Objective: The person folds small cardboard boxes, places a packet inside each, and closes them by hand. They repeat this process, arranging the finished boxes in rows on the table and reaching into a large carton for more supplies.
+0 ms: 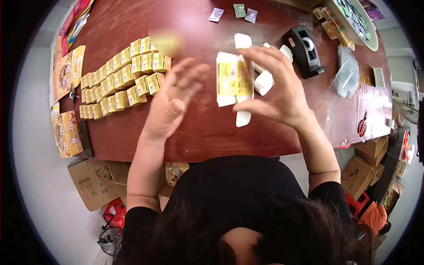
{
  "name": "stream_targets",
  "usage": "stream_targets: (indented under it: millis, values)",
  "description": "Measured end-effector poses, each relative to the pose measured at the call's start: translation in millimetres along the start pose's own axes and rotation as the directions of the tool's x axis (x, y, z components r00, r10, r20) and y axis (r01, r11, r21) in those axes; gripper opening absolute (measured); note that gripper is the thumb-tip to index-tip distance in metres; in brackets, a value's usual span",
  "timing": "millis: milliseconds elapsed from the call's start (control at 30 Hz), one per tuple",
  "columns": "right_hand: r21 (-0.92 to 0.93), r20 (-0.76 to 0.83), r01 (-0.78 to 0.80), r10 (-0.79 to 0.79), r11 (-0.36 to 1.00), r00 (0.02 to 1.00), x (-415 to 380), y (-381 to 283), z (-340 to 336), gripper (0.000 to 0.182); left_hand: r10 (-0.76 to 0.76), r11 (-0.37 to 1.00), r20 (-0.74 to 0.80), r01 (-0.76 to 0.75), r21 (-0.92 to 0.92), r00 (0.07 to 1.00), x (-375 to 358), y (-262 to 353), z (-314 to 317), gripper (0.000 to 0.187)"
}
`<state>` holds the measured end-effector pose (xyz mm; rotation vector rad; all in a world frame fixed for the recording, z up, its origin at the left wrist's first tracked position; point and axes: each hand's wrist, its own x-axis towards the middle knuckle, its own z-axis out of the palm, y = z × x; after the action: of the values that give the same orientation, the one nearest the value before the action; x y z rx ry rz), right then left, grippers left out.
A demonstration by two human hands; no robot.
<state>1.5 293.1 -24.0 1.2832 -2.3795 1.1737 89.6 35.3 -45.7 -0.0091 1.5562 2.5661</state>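
My right hand [280, 84] grips a small yellow-and-white carton [229, 79] by its right side, thumb below and fingers above. White end flaps stick out from the carton at top and bottom. To the left of it my left hand [174, 99] is held up with the fingers apart and nothing in it. Behind my right hand lie several white-edged carton blanks [264, 83], partly hidden by the fingers. Rows of small yellow boxes [117, 79] stand on the table left of my left hand.
A black tape dispenser [304, 51] stands right on the red table [212, 141]. Nearby are clear plastic bags [345, 73], rubber bands, red-handled scissors [362, 126] and a bin of sachets [353, 20]. Three sachets [239, 10] lie at the far side, beside a pinkish blur.
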Motion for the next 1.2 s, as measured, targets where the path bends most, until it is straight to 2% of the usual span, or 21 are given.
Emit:
stream_targets:
  millis: [67,167,200,267,333,400,433,500,567,600,667,733,767,833,900,933,967,1033,1100,1167,1200]
  values:
    - [0.036,0.057,0.056,-0.058,0.998,0.997,2.1,-18.0,1.4,0.091,-0.121,0.926,0.252,0.201,-0.319,0.960,9.7,-17.8,15.1,0.106]
    - [0.051,0.016,0.088,-0.089,0.995,0.996,-3.3,-13.5,-4.2,0.092,-0.069,0.939,0.320,0.170,-0.299,0.945,21.9,-19.5,35.9,0.097]
    - [0.060,-0.013,0.097,-0.096,0.994,0.995,-5.8,-10.4,-8.2,0.092,-0.084,0.938,0.309,0.180,-0.296,0.947,24.9,-14.9,37.5,0.086]
    - [0.099,0.000,0.107,-0.108,0.989,0.994,-7.1,-7.2,-14.3,0.108,-0.161,0.986,0.113,0.166,-0.033,0.980,24.3,-11.9,37.9,0.094]
    - [0.109,0.057,0.079,-0.085,0.991,0.995,-5.4,-8.2,-17.6,0.122,-0.163,0.986,0.125,0.158,0.050,0.979,22.5,-7.8,40.0,0.092]
    - [0.111,0.086,0.024,-0.033,0.994,0.996,-5.5,-2.5,-13.4,0.120,-0.025,0.965,0.188,-0.025,0.262,0.982,18.9,-5.7,42.6,0.090]
    - [0.115,0.121,-0.025,0.011,0.993,0.993,-6.0,-0.9,-12.3,0.119,-0.023,0.960,0.210,-0.036,0.276,0.977,19.0,-3.9,46.2,0.095]
    - [0.130,0.118,-0.037,0.022,0.991,0.993,-3.3,-2.5,-19.8,0.114,-0.021,0.956,0.203,-0.040,0.291,0.979,13.2,-3.7,45.6,0.097]
    - [0.226,0.237,-0.142,0.087,0.964,0.968,-5.5,-3.4,-23.3,0.105,-0.023,0.951,0.198,-0.039,0.308,0.980,10.5,-5.4,45.2,0.098]
    - [0.225,0.234,-0.144,0.090,0.964,0.968,-7.7,-0.9,-21.4,0.105,0.031,0.950,0.206,-0.093,0.297,0.978,11.1,-7.3,46.2,0.093]
    - [0.292,0.150,-0.076,0.033,0.953,0.988,-12.4,6.2,-16.5,0.083,0.087,0.947,0.217,-0.148,0.284,0.972,13.9,-10.6,44.1,0.087]
    - [0.320,0.138,-0.148,0.108,0.936,0.984,-14.3,3.1,-16.3,0.077,0.211,0.868,0.294,-0.317,0.382,0.932,17.9,-14.5,36.7,0.072]
    - [0.352,0.130,-0.217,0.182,0.911,0.975,-15.8,1.2,-16.1,0.072,0.284,0.848,0.277,-0.376,0.373,0.918,19.0,-18.0,38.0,0.049]
    - [0.374,0.151,-0.223,0.178,0.900,0.972,-17.3,-2.9,-17.5,0.065,0.267,0.834,0.280,-0.367,0.413,0.922,21.5,-13.6,38.9,0.042]
    - [0.659,0.358,-0.480,0.320,0.579,0.877,-17.2,-10.2,-15.5,0.056,0.250,0.816,0.283,-0.359,0.453,0.926,22.3,-9.4,41.1,0.035]
    - [0.665,0.370,-0.486,0.315,0.567,0.874,-18.4,-7.6,-14.7,0.044,0.246,0.805,0.285,-0.360,0.472,0.926,22.6,-8.7,42.7,0.030]
    - [0.664,0.370,-0.487,0.317,0.568,0.873,-18.0,-2.9,-14.6,0.044,0.244,0.793,0.287,-0.361,0.491,0.926,23.2,-8.9,43.8,0.025]
    - [0.567,0.244,-0.282,0.169,0.774,0.955,-16.6,4.5,-14.2,0.042,0.242,0.824,0.261,-0.340,0.453,0.934,23.0,-11.3,44.0,0.027]
    - [0.575,0.185,-0.301,0.237,0.761,0.954,-12.1,0.7,-8.6,0.034,0.239,0.850,0.236,-0.320,0.417,0.942,24.0,-12.3,44.6,0.029]
    - [0.672,0.092,-0.184,0.165,0.717,0.982,-7.0,2.5,-4.8,0.025,0.263,0.933,0.167,-0.294,0.207,0.950,26.1,-12.3,47.0,0.032]
    - [0.673,0.093,-0.183,0.164,0.717,0.982,-5.0,1.7,-2.8,0.025,0.214,0.935,0.128,-0.241,0.259,0.968,26.1,-7.3,47.6,0.034]
